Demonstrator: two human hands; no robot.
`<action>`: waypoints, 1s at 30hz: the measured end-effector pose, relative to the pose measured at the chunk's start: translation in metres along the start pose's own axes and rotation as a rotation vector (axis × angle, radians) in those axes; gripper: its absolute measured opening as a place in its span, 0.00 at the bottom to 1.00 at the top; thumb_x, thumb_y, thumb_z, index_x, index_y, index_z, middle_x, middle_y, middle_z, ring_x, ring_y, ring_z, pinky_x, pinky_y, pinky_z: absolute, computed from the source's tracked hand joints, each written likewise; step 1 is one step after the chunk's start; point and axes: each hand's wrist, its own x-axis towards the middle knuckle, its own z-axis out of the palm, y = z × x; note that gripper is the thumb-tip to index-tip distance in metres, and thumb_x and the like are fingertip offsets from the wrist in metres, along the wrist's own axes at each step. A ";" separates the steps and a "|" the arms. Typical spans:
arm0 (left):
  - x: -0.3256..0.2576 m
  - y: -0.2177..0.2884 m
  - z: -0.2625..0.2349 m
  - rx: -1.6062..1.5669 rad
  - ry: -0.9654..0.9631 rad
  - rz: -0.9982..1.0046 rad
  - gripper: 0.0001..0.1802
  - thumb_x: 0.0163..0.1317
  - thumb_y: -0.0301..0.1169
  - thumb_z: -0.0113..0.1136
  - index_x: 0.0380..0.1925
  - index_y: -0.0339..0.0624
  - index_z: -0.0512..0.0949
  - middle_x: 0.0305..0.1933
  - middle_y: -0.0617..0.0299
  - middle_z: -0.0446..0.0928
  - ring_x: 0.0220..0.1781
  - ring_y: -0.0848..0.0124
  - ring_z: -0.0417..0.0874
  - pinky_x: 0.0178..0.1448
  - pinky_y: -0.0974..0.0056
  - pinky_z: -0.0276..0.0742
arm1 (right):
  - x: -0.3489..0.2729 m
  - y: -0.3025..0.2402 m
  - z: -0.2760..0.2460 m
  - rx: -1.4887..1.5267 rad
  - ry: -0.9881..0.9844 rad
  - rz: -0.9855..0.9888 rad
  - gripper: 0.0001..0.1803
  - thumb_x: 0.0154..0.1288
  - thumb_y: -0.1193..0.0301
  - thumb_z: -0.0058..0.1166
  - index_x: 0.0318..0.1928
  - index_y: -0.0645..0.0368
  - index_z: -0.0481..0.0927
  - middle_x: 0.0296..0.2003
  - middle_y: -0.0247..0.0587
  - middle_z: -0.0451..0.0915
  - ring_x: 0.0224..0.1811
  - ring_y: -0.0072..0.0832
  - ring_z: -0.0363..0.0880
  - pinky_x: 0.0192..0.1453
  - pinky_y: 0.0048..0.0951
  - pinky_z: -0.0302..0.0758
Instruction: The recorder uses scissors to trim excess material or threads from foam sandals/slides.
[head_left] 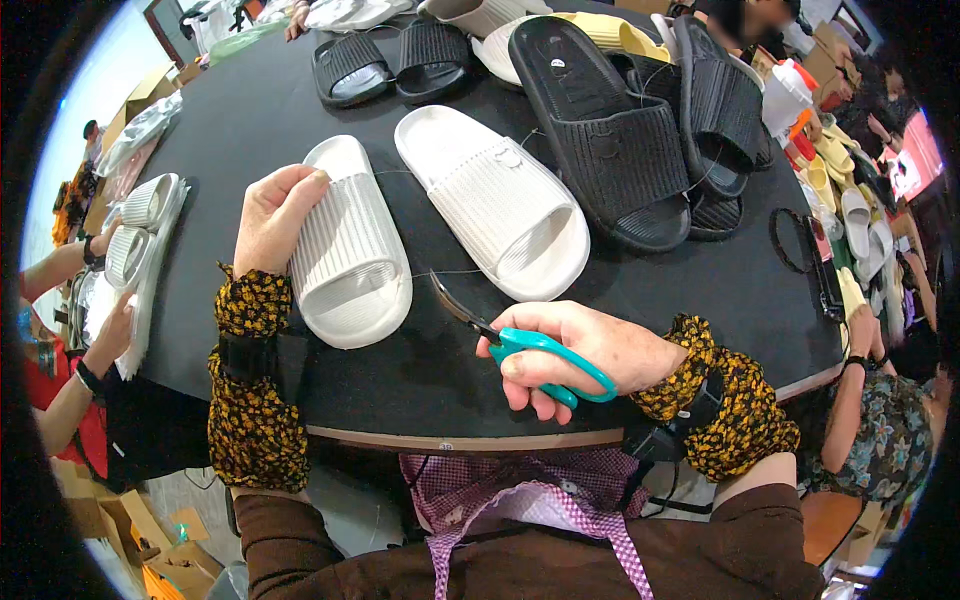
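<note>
Just inside the table edge [540,441] (gap between), the right hand [600,345] holds scissors [536,341].

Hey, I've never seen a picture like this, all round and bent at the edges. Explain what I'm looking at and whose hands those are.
There's no machine here, just a person's two bare hands. The one picture comes from a camera worn on that person's head, looking down; its wide fisheye lens bends straight edges.

On the black table lie a left white slide and a right white slide, with thin thread running between them. Farther off are black slides.

The left hand is curled against the left white slide's strap; some fingertips are hidden. The right hand holds scissors with teal handles, their blades pointing toward the gap between the white slides. Hands at the picture's sides belong to other people.
</note>
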 end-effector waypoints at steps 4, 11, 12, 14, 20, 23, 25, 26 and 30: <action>0.001 0.000 0.000 -0.016 -0.019 -0.008 0.11 0.60 0.33 0.55 0.29 0.35 0.79 0.23 0.72 0.75 0.25 0.85 0.72 0.30 0.77 0.65 | 0.001 0.001 -0.001 0.023 0.016 -0.020 0.16 0.65 0.63 0.48 0.47 0.62 0.67 0.26 0.34 0.75 0.21 0.18 0.74 0.23 0.20 0.73; 0.001 -0.003 -0.001 -0.049 -0.036 -0.011 0.11 0.60 0.34 0.55 0.30 0.35 0.79 0.25 0.71 0.75 0.26 0.84 0.73 0.31 0.77 0.66 | 0.000 -0.001 -0.001 0.037 0.022 -0.002 0.15 0.66 0.67 0.45 0.49 0.62 0.66 0.27 0.36 0.76 0.21 0.18 0.73 0.24 0.19 0.73; 0.000 -0.003 -0.001 -0.021 -0.034 -0.021 0.11 0.60 0.34 0.55 0.30 0.35 0.79 0.25 0.71 0.75 0.27 0.84 0.72 0.31 0.77 0.66 | -0.001 -0.001 -0.001 0.034 0.028 -0.004 0.15 0.67 0.66 0.45 0.49 0.62 0.66 0.27 0.36 0.76 0.21 0.18 0.73 0.24 0.19 0.73; 0.002 -0.003 -0.001 0.006 -0.035 -0.030 0.12 0.60 0.34 0.55 0.30 0.35 0.79 0.25 0.71 0.75 0.27 0.84 0.72 0.31 0.76 0.66 | -0.001 0.000 -0.001 0.044 0.032 -0.005 0.15 0.67 0.66 0.44 0.49 0.62 0.66 0.26 0.36 0.75 0.20 0.18 0.73 0.23 0.19 0.72; 0.001 0.000 0.000 0.020 -0.035 -0.030 0.12 0.59 0.34 0.54 0.30 0.34 0.79 0.24 0.72 0.75 0.27 0.85 0.71 0.31 0.76 0.65 | 0.000 0.001 -0.002 0.062 0.054 -0.011 0.15 0.67 0.65 0.44 0.48 0.62 0.66 0.24 0.34 0.74 0.18 0.17 0.72 0.20 0.17 0.70; 0.001 -0.002 -0.001 0.009 -0.054 -0.018 0.12 0.59 0.33 0.54 0.30 0.34 0.79 0.24 0.71 0.75 0.26 0.84 0.71 0.31 0.76 0.65 | 0.001 0.002 -0.001 0.076 0.054 -0.026 0.15 0.67 0.65 0.44 0.48 0.62 0.66 0.23 0.34 0.74 0.17 0.16 0.72 0.19 0.17 0.70; 0.000 0.000 -0.001 0.030 -0.047 -0.025 0.12 0.59 0.33 0.54 0.31 0.34 0.79 0.24 0.71 0.75 0.26 0.84 0.72 0.31 0.76 0.65 | 0.000 0.002 -0.001 0.077 0.055 -0.030 0.15 0.67 0.65 0.44 0.48 0.62 0.66 0.23 0.34 0.73 0.17 0.16 0.71 0.19 0.17 0.69; 0.000 0.000 -0.001 0.030 -0.047 -0.025 0.12 0.59 0.33 0.54 0.31 0.34 0.79 0.24 0.71 0.75 0.26 0.84 0.72 0.31 0.76 0.65 | 0.000 0.001 -0.001 0.083 0.056 -0.031 0.15 0.67 0.65 0.44 0.48 0.62 0.66 0.23 0.34 0.73 0.17 0.16 0.71 0.19 0.17 0.69; 0.001 -0.001 -0.001 0.034 -0.051 -0.009 0.12 0.59 0.34 0.55 0.30 0.34 0.79 0.24 0.70 0.75 0.26 0.84 0.72 0.31 0.76 0.66 | -0.001 0.002 0.001 0.084 0.079 -0.039 0.14 0.67 0.66 0.45 0.48 0.62 0.67 0.22 0.34 0.73 0.16 0.16 0.71 0.17 0.16 0.68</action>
